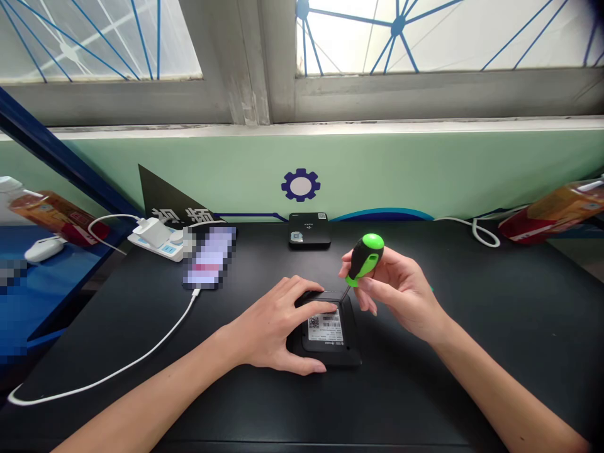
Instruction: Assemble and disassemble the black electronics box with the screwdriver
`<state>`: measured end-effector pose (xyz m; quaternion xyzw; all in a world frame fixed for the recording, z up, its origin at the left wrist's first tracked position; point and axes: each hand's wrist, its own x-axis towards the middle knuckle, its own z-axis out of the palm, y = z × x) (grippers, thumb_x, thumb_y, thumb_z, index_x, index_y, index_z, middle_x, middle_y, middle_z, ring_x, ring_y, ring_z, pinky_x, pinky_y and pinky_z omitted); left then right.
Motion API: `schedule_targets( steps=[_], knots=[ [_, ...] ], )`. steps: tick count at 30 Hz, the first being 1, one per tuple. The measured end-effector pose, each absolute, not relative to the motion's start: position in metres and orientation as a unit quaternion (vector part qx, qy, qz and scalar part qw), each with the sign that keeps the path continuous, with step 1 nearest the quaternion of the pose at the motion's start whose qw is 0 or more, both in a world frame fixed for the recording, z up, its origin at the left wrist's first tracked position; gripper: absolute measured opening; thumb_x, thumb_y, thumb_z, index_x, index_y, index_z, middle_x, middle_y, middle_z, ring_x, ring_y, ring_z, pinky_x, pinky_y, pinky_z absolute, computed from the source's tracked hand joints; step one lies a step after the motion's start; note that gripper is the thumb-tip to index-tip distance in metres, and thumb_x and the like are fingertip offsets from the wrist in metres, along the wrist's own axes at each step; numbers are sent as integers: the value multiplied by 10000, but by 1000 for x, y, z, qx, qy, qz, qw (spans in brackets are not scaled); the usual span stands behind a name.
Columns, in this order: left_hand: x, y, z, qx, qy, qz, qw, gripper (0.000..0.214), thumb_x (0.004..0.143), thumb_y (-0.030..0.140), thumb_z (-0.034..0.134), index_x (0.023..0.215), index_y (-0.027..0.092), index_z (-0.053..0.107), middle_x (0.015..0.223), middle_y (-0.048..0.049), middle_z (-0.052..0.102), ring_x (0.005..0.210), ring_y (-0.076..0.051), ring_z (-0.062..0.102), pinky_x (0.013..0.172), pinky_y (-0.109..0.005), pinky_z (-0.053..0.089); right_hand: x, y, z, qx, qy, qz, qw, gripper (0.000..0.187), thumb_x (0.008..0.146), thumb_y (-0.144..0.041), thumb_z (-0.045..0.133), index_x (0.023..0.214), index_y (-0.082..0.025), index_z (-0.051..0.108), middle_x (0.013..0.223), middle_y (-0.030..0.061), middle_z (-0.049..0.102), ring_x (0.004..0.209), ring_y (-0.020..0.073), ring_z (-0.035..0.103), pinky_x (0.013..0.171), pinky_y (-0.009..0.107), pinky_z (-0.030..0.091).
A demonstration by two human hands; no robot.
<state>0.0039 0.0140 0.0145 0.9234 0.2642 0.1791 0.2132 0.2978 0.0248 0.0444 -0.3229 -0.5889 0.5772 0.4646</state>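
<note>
A flat black electronics box (pixel 352 340) lies on the table with its labelled underside up. My left hand (pixel 278 324) spans its left part, index finger on the white label (pixel 325 327), thumb along the near edge and the other fingers at the far edge. Above the box's far right part, my right hand (pixel 401 286) holds a green and black screwdriver (pixel 365 259) by its handle. The shaft slants down to the box near its far edge, close to my left index fingertip. Whether the tip sits in a screw is too small to tell.
A second black box (pixel 309 231) rests by the wall. At left are a phone (pixel 210 257) on a white charging cable (pixel 160 352) and a white power strip (pixel 158 239). Drink bottles stand at the far left (pixel 61 217) and far right (pixel 557 211). A white mouse (pixel 44 250) lies on the blue surface.
</note>
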Motion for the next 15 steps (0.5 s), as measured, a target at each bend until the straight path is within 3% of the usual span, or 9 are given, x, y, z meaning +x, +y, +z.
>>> schedule_targets(
  steps=[8,11,15],
  knots=[
    [3,14,14,923,266,177,217,882,904,712,904,1631,289,637,1636,-196,577,1427,-427,605,1256,-599,483,297,23,47,-302,-577,599,466,280,1034,-320,882,1295,-269,794,1129,72,789,598,153,653,529,323,594],
    [3,14,14,922,267,172,220,883,911,727,889,1640,301,628,1639,-193,573,1434,-426,601,1260,-607,479,293,22,50,-311,-562,608,467,349,958,-255,966,1257,-276,788,1071,43,779,627,135,639,513,268,585],
    [4,14,13,922,269,172,220,890,903,716,902,1644,306,625,1650,-194,568,1432,-427,604,1262,-613,477,288,21,55,-316,-545,612,478,429,820,-178,1071,1056,-254,721,966,6,772,629,125,637,507,227,574]
  ],
)
